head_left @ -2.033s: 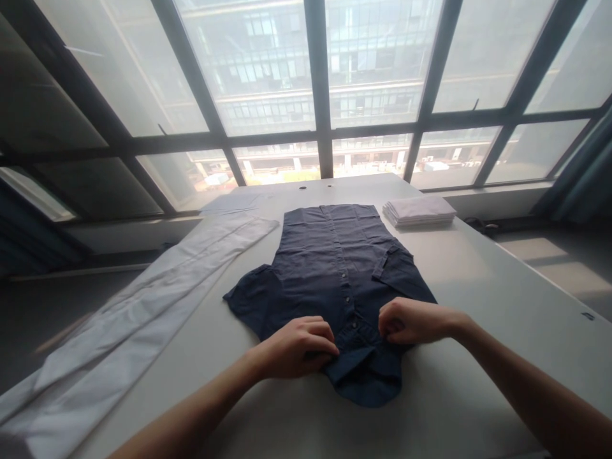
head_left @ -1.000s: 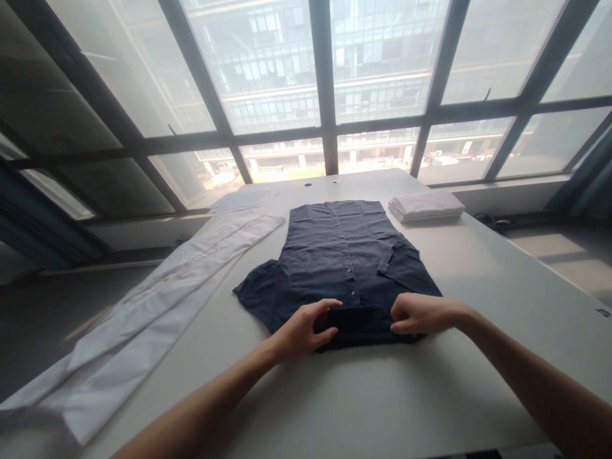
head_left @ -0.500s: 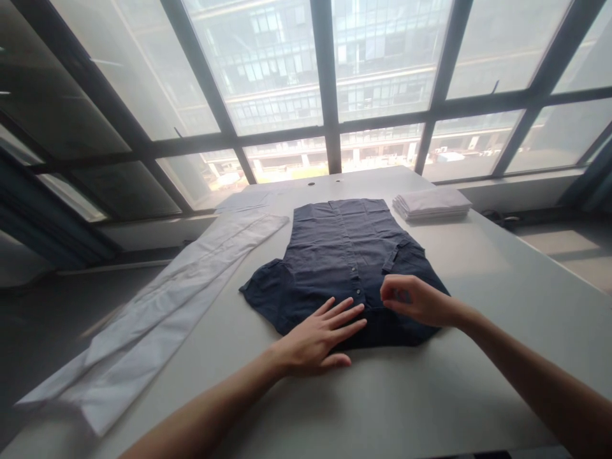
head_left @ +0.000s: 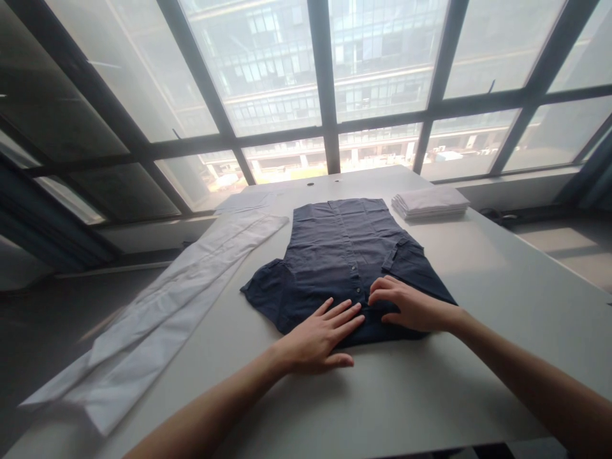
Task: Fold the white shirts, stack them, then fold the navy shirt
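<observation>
A dark blue shirt (head_left: 344, 261) lies flat on the white table (head_left: 478, 357), button side up, its near edge folded under and its short sleeves sticking out to the left and right. The left hand (head_left: 318, 335) lies palm down on the near edge of the shirt, fingers (head_left: 342, 312) straight and spread, thumb stretched along the table just beside the cloth. The right hand (head_left: 406, 306) rests on the shirt just right of the button row, fingers curled with the tips pressing down on the fabric; whether they pinch any cloth cannot be told. The two hands sit close together, their fingertips nearly meeting near the lowest visible button.

A long white cloth (head_left: 162, 312) runs along the left side of the table, from the far middle to the near left corner, close to the shirt's left sleeve. A stack of folded white cloths (head_left: 430, 203) sits at the far right, just beyond the shirt's far corner. Large windows (head_left: 325, 76) with dark frames stand behind the table.
</observation>
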### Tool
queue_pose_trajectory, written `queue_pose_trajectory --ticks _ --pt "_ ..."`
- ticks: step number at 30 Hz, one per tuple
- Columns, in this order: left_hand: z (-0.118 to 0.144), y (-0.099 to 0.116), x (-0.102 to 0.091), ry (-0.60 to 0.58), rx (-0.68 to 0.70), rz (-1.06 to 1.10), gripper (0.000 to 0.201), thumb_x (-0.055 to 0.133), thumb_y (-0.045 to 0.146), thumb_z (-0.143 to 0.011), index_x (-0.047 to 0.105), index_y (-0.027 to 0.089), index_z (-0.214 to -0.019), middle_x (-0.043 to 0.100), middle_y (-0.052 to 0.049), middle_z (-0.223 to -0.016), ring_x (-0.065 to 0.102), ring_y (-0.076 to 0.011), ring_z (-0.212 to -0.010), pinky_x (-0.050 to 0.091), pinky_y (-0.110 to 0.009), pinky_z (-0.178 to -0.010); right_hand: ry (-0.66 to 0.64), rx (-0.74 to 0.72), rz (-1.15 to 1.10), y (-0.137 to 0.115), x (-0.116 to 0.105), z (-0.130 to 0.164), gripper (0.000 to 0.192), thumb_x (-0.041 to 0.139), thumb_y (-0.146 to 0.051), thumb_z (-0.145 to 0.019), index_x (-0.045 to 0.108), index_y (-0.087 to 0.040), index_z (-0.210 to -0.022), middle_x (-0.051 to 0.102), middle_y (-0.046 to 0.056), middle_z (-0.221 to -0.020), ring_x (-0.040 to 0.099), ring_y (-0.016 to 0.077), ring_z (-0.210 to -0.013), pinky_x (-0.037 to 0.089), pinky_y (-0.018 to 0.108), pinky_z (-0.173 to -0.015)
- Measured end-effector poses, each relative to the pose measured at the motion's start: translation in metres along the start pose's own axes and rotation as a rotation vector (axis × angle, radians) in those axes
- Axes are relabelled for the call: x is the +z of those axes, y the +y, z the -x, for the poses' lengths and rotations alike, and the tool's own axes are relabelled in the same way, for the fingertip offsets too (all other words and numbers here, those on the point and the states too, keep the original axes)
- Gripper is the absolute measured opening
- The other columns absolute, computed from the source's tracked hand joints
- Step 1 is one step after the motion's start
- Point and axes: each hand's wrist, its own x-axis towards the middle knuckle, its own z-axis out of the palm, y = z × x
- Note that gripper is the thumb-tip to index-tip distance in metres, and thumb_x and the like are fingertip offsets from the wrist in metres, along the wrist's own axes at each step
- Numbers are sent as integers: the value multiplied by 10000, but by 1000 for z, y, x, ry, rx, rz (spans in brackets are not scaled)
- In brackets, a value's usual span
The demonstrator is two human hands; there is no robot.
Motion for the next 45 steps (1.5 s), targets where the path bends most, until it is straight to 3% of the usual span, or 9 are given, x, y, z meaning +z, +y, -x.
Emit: queue_pose_trajectory --ticks 4,15,19,23,27,31,36,45 --pt "0 0 1 -8 -5 11 862 546 648 -958 157 298 -1643 210 -84 -1679 167 -328 -1552 70 -561 -1255 46 -73 92 -2 9 -3 347 613 -342 -969 680 -333 -1309 567 75 -1419 469 298 -1316 362 499 -1127" --pt "0 -1 2 0 -12 17 867 587 636 -940 206 287 -1636 171 -113 -1681 179 -330 -1549 74 -565 -1254 49 -60 142 3 11 -5 305 595 -366 -976 741 -303 -1238 610 98 -1371 483 307 -1338 357 541 -1136" --pt "0 -1 2 19 -10 16 856 592 630 -940 212 304 -1634 187 -105 -1679 192 -334 -1545 88 -563 -1253 208 -44 167 5 14 -8 272 583 -308 -971 753 -274 -1180 624 99 -1371 496 305 -1345 389 525 -1128" --pt "-1 -1 4 14 -2 12 879 594 642 -933 195 300 -1638 176 -110 -1681 183 -337 -1546 80 -563 -1253 346 -25 160 -3 27 -14 379 476 -244 -1010 639 -248 -1352 586 107 -1438 478 265 -1382 399 472 -1145" --pt "-1 -2 4 -4 -4 11 904 585 654 -933 170 277 -1643 161 -124 -1680 152 -332 -1553 56 -568 -1251 209 -30 183 -11 44 -17 500 413 -309 -1045 444 -234 -1538 448 105 -1584 327 268 -1503 301 517 -1211" --pt "-1 -2 2 -6 -2 18 884 521 658 -966 108 276 -1648 141 -119 -1681 154 -311 -1554 57 -548 -1257 48 66 215 -9 52 -16 609 353 -432 -1062 266 -205 -1621 253 125 -1670 188 293 -1553 196 606 -1226" --pt "0 -2 6 25 -49 -25 928 448 669 -990 -26 215 -1645 118 -148 -1680 131 -304 -1558 34 -522 -1261 7 94 250 -4 54 -15 618 316 -460 -1065 242 -216 -1627 209 122 -1674 161 294 -1556 156 627 -1224" --pt "-1 0 12 12 -100 -38 900 439 686 -984 80 198 -1650 89 -152 -1681 83 -312 -1562 38 -558 -1253 -12 129 266 -6 54 -16 643 306 -507 -1062 249 -201 -1625 197 128 -1673 158 283 -1557 141 612 -1230"
